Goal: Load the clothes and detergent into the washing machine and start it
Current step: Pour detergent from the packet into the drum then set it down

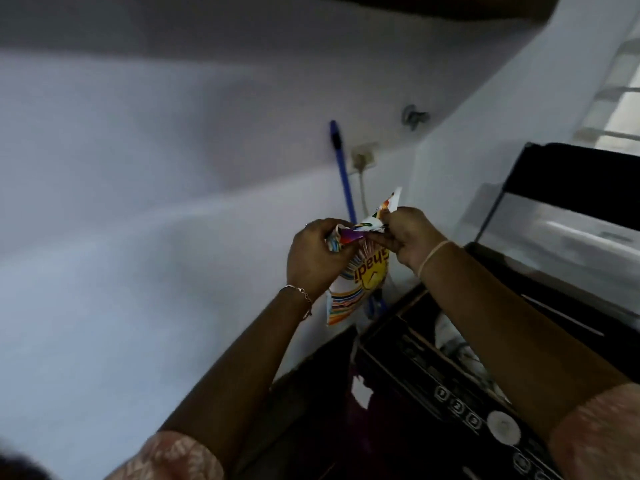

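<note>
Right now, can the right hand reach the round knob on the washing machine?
Probably not yet: the right hand is busy pinching the detergent packet. The knob itself looks uncovered and close by.

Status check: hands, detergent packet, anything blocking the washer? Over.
Left hand and right hand both pinch the detergent packet at its crumpled top. Packet held in the air beside the washing machine, lid raised. Nothing seen blocking its opening.

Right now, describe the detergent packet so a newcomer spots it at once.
Find the black washing machine at lower right; just left of it, before the pale wall, the left hand and right hand pinch the detergent packet by its crumpled top. Unlike the plain blue handle behind, it is white with rainbow stripes and a yellow disc.
</note>
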The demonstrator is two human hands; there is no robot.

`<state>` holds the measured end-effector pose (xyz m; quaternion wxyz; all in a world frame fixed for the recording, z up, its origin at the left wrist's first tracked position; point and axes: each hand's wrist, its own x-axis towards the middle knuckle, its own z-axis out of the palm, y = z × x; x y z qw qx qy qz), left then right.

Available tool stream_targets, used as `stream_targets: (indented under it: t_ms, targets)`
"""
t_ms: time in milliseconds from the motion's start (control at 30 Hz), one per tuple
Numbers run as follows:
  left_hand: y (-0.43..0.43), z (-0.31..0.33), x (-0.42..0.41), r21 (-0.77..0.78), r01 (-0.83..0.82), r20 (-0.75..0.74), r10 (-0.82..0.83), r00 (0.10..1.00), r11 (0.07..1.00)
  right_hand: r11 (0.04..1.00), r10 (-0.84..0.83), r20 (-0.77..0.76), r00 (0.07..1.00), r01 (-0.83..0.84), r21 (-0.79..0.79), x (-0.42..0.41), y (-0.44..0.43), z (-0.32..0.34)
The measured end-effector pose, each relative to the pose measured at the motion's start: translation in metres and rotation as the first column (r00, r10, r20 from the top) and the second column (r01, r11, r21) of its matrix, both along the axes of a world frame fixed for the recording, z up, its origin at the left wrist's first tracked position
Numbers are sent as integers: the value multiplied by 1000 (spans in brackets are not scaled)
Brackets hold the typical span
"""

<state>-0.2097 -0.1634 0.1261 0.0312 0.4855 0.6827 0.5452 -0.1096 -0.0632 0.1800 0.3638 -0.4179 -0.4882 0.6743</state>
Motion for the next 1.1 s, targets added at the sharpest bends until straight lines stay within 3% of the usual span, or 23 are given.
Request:
stream_targets:
  t_ms: [200, 400, 733, 1100]
  targets:
    - [-29, -13, -72, -268, -146, -230, 84, 969, 952, 983, 127, 51, 991, -119, -139, -71, -11, -38]
    - [-39, -65, -129, -471, -232, -296, 95, 950, 851, 938, 227, 173, 958, -167, -304, -132, -5, -118]
    - [-20, -201, -188, -665, -67, -128, -25, 991, 744, 943, 243, 321, 915, -145, -300, -194, 1, -272]
    - [15, -399, -242, -775, 8, 94, 102, 990, 631, 904, 234, 433, 871, -31, -427, -241, 15, -470]
